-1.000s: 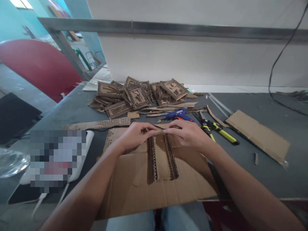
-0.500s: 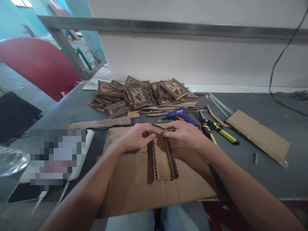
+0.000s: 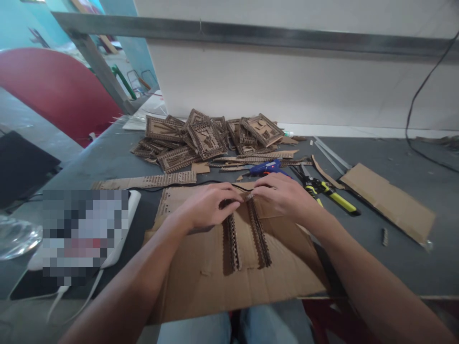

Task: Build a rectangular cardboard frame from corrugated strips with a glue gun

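A rectangular cardboard piece (image 3: pixel 247 239) with raised corrugated strips along its two long sides lies on a larger flat cardboard sheet (image 3: pixel 186 286). At its far end my left hand (image 3: pixel 210 205) is closed, its thumb and fingertips pinched at the end edge. My right hand (image 3: pixel 287 193) is closed there too, pinching a short corrugated cardboard strip (image 3: pixel 250 196). The fingertips of both hands nearly meet, and they hide most of the strip. A blue glue gun (image 3: pixel 265 167) lies just beyond my right hand, its rear part covered.
Several framed cardboard pieces (image 3: pixel 206 138) are heaped at the back. Yellow-and-black cutters (image 3: pixel 335 196) and a cardboard panel (image 3: pixel 389 198) lie to the right. A loose corrugated strip (image 3: pixel 150 180) and a white device with cables (image 3: pixel 131 210) sit to the left.
Both hands stay at the far end of the cardboard piece. The right hand has shifted slightly, covering more of the glue gun, and the short strip shows less. The view has tilted a little.
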